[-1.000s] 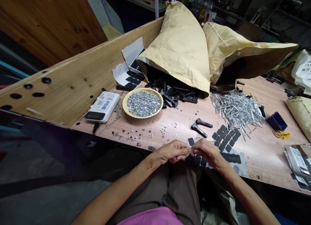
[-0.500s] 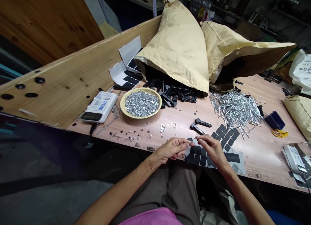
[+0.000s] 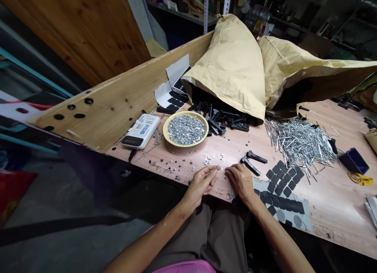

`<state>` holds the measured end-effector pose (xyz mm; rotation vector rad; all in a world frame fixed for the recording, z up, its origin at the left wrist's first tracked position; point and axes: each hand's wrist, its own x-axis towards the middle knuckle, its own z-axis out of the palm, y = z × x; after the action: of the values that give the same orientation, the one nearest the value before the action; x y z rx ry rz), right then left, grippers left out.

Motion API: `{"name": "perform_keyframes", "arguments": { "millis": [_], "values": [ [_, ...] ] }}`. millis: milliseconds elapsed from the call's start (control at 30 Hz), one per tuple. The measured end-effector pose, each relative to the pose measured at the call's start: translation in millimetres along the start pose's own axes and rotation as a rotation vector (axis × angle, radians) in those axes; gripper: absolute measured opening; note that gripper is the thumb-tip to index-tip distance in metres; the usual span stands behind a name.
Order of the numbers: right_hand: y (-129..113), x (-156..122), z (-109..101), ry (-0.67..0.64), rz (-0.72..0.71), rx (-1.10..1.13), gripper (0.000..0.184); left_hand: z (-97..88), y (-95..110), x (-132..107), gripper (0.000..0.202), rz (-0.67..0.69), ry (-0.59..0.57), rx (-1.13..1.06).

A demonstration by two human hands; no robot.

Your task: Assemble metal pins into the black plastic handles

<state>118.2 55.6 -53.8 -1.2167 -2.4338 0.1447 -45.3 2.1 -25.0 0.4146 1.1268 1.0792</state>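
My left hand (image 3: 203, 182) is pinched near the table's front edge, and the tip of a thin metal rod (image 3: 218, 167) shows at its fingertips. The rest of that rod is hidden by the fingers. Just to the right, my right hand (image 3: 242, 182) rests low at the tabletop with fingers bent together and pointing down; what they hold, if anything, is hidden. Small loose metal nuts (image 3: 207, 159) lie just beyond both hands. Two black T-shaped plastic pieces (image 3: 250, 165) lie beyond my right hand. Beside its wrist is a grey sheet with black pads (image 3: 278, 200).
A yellow bowl (image 3: 165, 134) of small nuts stands left of centre, beside a white boxed device (image 3: 141, 131). Paper sacks (image 3: 232, 65) lie behind, with black pieces spilling out. On the right are a pile of metal rods (image 3: 304, 141) and a dark blue box (image 3: 353, 161).
The view has swung left. My right hand has moved away from the left fingertips and down to the tabletop by the loose nuts. My left hand keeps its pinch.
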Motion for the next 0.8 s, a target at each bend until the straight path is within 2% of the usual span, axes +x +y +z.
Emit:
{"name": "perform_keyframes", "arguments": {
  "millis": [67, 233, 367, 467, 567, 667, 800],
  "values": [
    [-4, 7, 0, -0.029, 0.035, 0.010, 0.025, -2.1, 1, 2, 0.061, 0.017, 0.029, -0.016],
    [-13, 25, 6, -0.085, 0.236, -0.048, 0.023, -3.3, -1, 5, 0.060, 0.045, 0.026, -0.016],
    [-19, 34, 9, -0.157, 0.293, -0.102, 0.018, -4.4, 0, 4, 0.061, 0.046, 0.022, -0.023],
    [-19, 36, 9, -0.160, 0.318, -0.064, 0.016, -6.0, 4, 5, 0.059, 0.034, -0.040, -0.060],
    [-15, 35, 7, -0.090, 0.332, 0.066, 0.012, -7.3, 6, 5, 0.056, 0.053, -0.130, -0.108],
    [-15, 30, 1, 0.039, 0.336, 0.282, 0.009, -7.0, 6, 5, 0.052, 0.104, -0.192, -0.124],
    [-28, 23, -15, 0.208, 0.422, 0.614, 0.004, -3.8, 5, 2, 0.051, 0.066, -0.264, -0.102]
  ]
}}
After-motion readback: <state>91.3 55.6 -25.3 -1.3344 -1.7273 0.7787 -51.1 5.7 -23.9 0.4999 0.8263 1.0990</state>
